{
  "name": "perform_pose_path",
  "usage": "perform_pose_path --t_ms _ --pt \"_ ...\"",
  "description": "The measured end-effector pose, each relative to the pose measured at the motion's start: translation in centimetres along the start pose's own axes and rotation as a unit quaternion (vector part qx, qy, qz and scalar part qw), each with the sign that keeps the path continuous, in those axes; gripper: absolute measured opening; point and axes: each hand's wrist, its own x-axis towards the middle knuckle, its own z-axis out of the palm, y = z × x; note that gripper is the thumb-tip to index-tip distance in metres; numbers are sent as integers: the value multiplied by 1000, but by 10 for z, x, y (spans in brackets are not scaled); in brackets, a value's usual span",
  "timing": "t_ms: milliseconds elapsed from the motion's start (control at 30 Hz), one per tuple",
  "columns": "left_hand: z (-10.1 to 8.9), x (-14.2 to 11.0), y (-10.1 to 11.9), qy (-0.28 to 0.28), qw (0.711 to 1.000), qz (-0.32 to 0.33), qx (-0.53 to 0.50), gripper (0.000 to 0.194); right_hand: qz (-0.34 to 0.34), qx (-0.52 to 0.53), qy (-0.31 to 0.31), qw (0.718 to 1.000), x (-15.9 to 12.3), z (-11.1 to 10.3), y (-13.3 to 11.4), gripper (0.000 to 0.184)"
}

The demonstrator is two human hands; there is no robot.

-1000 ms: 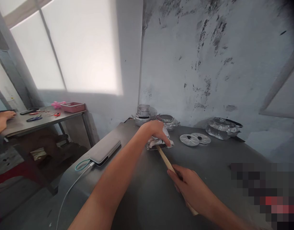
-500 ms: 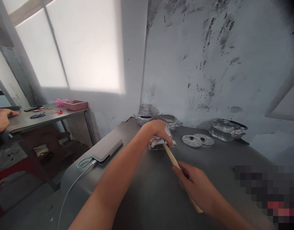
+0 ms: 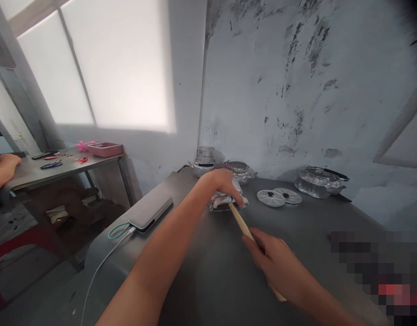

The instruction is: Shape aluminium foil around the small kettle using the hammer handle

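My left hand [image 3: 225, 182] reaches over a shiny silver metal vessel [image 3: 219, 200] on the table, its fingers curled down onto it. Much of the vessel is hidden behind that hand. A dark opening shows on the side toward me. My right hand [image 3: 271, 256] is wrapped round a pale wooden stick [image 3: 241, 221]. The stick slants away from me, its far end at the vessel's opening. Whether that end has a head on it, I cannot see. Two round lids with black knobs, the nearer lid [image 3: 267, 199] overlapping the other, lie right of the vessel.
Silver pots [image 3: 204, 165] stand by the wall, and a kettle [image 3: 318, 182] with a black handle is at the right. A power bank [image 3: 152, 212] with a white cable lies left. At another table [image 3: 69, 168], a person's hand [image 3: 6, 170] rests near pliers and a pink basket [image 3: 108, 150].
My view swung slightly right, then a little back. The wooden stick's far end shifted a little right against the vessel. My left hand keeps its place on it.
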Motion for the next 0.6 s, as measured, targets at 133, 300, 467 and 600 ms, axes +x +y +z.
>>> perform_pose_path --t_ms 133,300,467,600 --pt "2 2 0 4 1000 -6 -4 115 11 -8 -36 999 1 -1 -1 39" --pt "2 3 0 10 1000 5 10 120 10 17 -39 999 0 1 -2 40" --pt "2 2 1 12 1000 2 18 118 -7 28 -7 1000 0 0 -2 40" --pt "2 0 5 9 1000 1 17 120 11 16 -29 999 2 1 2 41"
